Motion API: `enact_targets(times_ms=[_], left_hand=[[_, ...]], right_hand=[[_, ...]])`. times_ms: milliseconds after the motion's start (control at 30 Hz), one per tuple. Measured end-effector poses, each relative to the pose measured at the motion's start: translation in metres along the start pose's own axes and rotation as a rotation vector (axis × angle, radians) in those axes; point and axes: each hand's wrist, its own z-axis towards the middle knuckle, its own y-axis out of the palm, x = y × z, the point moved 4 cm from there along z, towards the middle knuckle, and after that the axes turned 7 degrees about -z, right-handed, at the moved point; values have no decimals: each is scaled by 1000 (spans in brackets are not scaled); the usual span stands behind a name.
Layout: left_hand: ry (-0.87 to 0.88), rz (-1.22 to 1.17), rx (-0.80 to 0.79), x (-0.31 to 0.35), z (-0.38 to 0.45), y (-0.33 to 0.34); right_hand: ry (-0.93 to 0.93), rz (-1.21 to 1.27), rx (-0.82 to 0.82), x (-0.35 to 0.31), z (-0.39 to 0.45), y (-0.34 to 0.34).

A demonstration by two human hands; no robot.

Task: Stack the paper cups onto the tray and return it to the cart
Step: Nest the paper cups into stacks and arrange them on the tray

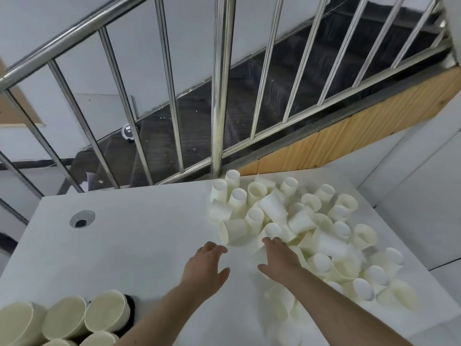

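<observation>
I stand at a big flat white table point(139, 236). Past its far edge, at twelve o'clock, is a shiny silver metal railing point(219, 96) with dark stairs point(274, 101) going down behind it. A strip of light brown wood point(349, 136) runs under the railing at two o'clock.

On the table, from one o'clock round to four o'clock, lies a big messy pile of small pale cream paper cups point(311, 228). Some stand the right way up, some are upside down, and some lie on their sides. They touch and lean on each other.

At eight o'clock, by the near edge of the table, sit tidy stacks of the same cream paper cups point(64, 318). They lie tipped with their open mouths facing up at me. Something dark point(131, 310) shows just behind them. I cannot tell what they rest on.

My right hand point(280, 258) reaches into the near edge of the pile. Its fingers are straight and touch the cups.

My left hand point(207, 265) is just beside it, over the bare table. Its fingers are spread and hold nothing.

A small round hole point(81, 219) is in the table at ten o'clock.
</observation>
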Motion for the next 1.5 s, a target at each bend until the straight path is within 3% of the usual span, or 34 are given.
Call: enact_targets(times_ms=[333, 633, 800, 900, 1167, 1500], left_hand=[[-105, -91, -7, -14, 17, 13], [-196, -464, 48, 7, 31, 11], [-164, -492, 42, 21, 38, 13], [-183, -454, 67, 20, 38, 13], [-291, -40, 5, -32, 25, 0], [-333, -29, 2, -70, 15, -6]], right_hand=[[-54, 27, -48, 2, 28, 27], [-265, 610, 53, -9, 11, -1], [-303, 691, 64, -14, 4, -5], [-322, 633, 51, -16, 4, -3], [-349, 207, 68, -19, 23, -11], [-490, -281, 141, -77, 74, -14]])
